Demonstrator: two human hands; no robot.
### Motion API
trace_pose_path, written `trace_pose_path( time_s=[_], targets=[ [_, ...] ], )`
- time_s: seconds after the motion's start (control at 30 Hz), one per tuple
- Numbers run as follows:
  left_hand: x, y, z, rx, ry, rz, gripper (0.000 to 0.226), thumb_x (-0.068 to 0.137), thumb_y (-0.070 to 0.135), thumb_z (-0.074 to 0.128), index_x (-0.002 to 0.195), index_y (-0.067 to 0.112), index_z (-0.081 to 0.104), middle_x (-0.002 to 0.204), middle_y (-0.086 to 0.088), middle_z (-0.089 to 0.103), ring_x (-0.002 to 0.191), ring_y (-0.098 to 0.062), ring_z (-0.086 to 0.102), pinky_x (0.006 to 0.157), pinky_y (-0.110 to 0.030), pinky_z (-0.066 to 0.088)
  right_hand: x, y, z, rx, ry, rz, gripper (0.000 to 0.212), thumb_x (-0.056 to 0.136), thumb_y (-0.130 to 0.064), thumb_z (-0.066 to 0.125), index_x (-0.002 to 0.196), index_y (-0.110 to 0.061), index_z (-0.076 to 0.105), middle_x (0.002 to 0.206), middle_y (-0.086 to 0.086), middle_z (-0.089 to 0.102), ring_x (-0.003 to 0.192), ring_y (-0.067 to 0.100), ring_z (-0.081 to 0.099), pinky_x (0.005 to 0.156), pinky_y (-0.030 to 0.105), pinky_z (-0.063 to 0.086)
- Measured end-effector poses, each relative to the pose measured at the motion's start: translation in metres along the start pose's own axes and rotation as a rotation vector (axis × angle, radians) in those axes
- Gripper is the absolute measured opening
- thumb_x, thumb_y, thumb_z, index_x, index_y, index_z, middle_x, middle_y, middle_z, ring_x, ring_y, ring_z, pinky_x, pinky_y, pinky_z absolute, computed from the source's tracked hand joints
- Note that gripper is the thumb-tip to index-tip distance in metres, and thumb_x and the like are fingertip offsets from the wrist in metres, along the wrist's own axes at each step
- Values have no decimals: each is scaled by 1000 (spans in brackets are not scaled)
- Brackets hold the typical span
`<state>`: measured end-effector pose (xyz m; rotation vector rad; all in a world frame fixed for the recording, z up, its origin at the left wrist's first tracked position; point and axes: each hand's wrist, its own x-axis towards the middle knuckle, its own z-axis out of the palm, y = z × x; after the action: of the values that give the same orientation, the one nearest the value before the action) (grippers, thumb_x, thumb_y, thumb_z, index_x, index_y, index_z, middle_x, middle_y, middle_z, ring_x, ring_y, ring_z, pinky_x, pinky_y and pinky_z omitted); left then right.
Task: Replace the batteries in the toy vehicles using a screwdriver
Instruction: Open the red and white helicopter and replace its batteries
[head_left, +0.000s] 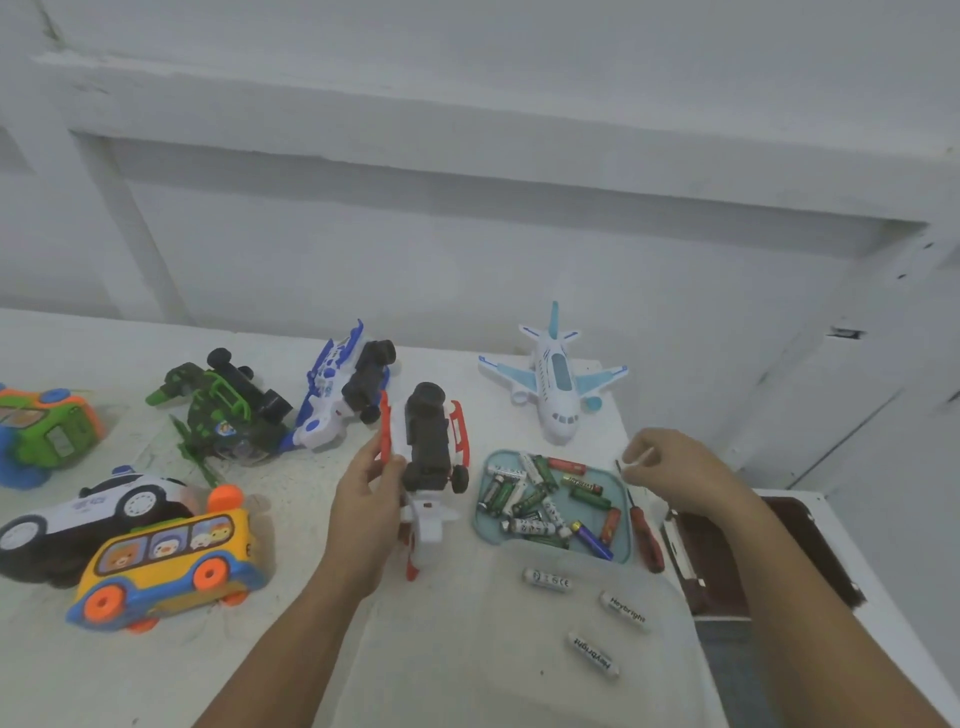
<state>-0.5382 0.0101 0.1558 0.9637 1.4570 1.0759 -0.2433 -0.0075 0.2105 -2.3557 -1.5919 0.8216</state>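
Beside battery tray (626, 525), screwdriver (645, 530), loose batteries (623, 610)

Green-and-orange toy car (47, 431) is chopped off by the left edge, and whatever small white bit the right hand's fingers (641, 460) pinch is too tiny to identify.

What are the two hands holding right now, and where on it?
The left hand grips the red-and-white toy, turned underside up, by its left side edge. The right hand pinches something small and pale; what it is cannot be told.
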Motion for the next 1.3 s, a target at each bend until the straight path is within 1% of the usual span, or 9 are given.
trace_pose_path(
  time_s=[0.2,0.33,0.57,0.67,0.8,0.93,1.03,1.2,1.3],
  targets=[
    [-1,2,-5,76,-65,175,57,106,23,37,138,66,17,131,12,42,105,-6,56,97,-50,50,-13,13,15,-96,-237,234,14,85,-22,68,88,-11,59,81,5,64,68,14,63,45,22,48],
    [0,-1,-10,156,-130,253,55,107,15,32,128,65,33,135,34,34,136,-10,39,116,-45,33,-13,18,22,-17,-205,277,11,80,-14,67,78,-5,62,68,8,65,56,16,62,46,22,50],
    [3,-6,-14,148,-82,212,49,108,14,27,122,57,46,127,33,40,130,-8,39,112,-43,36,-17,9,0,50,-37,310,25,93,-23,61,86,1,62,75,16,68,60,27,69,57,36,61],
    [4,-10,-17,96,-84,198,49,108,13,25,125,53,48,136,22,43,134,-16,45,110,-51,40,-27,-11,-16,124,174,190,21,93,-28,63,88,-8,62,77,10,70,61,22,70,68,38,59],
    [3,-6,-19,36,-132,205,34,105,27,29,123,50,46,121,23,51,106,-8,53,94,-39,48,-38,-49,-31,372,415,-162,11,86,-9,67,90,-19,69,78,1,70,54,15,67,64,29,50],
    [6,-12,-23,15,-176,212,41,85,59,35,123,63,48,132,37,46,128,-12,49,107,-54,41,-45,-90,-26,803,350,-453,20,80,6,70,91,-11,65,71,2,71,52,19,54,56,27,47],
    [10,-16,-24,21,-202,204,37,84,59,37,117,73,46,131,39,45,132,-16,47,107,-57,41,-47,-118,-6,883,309,-548,18,89,-1,64,102,-15,62,77,3,71,59,20,58,55,26,49],
    [6,-9,-23,-34,-236,200,38,83,44,30,117,58,40,101,54,46,93,28,52,76,-12,48,-53,-146,37,768,278,-780,31,98,-3,47,112,-31,50,88,-2,51,82,19,70,70,35,60],
    [5,-7,-25,-53,-248,198,40,82,37,29,116,53,39,96,52,48,82,34,49,63,3,42,-52,-149,50,575,288,-882,35,94,-14,48,111,-43,41,89,-4,49,85,26,64,70,42,59]
  ],
)
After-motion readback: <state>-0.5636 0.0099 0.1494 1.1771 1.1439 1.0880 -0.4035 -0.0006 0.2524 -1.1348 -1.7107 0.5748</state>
